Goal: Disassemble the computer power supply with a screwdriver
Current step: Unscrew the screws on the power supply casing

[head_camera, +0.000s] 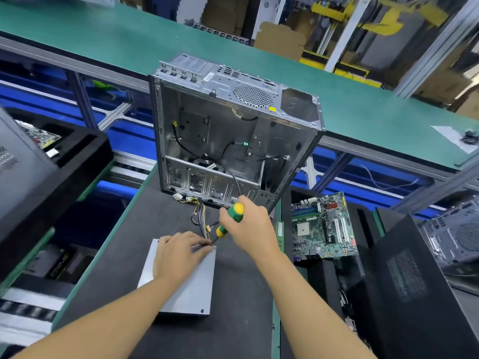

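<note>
The screwdriver (231,219) has a green and yellow handle. The power supply (186,288) is plain silver-grey on a black mat (241,320), with yellow, purple and black wires (201,216). The circuit board (324,226) is green, and the grey case (223,130) has dotted holes.

A factory line for stripping computers, by the look of it. A long green conveyor belt (116,40) stretches across on aluminium framing (85,65). A gutted computer case (233,125) stands on the worktop (241,294), a bare motherboard (324,226) near it.
</note>
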`<state>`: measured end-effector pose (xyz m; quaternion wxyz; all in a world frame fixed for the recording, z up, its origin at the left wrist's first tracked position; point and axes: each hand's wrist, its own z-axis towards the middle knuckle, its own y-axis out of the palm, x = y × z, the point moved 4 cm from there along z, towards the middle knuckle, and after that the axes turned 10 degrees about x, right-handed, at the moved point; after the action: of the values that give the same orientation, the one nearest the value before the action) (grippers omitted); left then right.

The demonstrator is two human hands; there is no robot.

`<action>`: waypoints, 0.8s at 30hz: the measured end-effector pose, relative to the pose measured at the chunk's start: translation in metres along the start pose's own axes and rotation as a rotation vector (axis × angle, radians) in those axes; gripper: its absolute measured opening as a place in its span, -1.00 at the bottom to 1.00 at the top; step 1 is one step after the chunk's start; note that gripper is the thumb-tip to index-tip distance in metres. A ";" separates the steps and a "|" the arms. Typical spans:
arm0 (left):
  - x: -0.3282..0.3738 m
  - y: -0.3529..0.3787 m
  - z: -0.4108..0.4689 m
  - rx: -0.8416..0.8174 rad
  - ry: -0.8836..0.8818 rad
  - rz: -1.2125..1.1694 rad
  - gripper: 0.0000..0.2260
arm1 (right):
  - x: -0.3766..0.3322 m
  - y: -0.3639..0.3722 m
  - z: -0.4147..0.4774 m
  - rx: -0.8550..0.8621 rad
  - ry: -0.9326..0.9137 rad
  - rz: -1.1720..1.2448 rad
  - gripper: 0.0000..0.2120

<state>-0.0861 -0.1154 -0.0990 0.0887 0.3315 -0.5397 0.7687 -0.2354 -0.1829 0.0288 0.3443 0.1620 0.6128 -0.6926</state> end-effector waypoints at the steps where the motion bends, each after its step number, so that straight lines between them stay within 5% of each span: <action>1: -0.001 0.000 0.000 0.000 -0.014 -0.006 -0.85 | -0.001 0.000 0.000 -0.010 -0.010 -0.013 -0.61; 24: 0.002 -0.002 0.000 0.012 -0.013 -0.075 -0.91 | -0.020 0.003 0.002 -0.067 -0.162 -0.049 -0.57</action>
<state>-0.0864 -0.1148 -0.0962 0.1122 0.3570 -0.5227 0.7660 -0.2182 -0.1792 0.0400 0.3809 0.0789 0.6097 -0.6907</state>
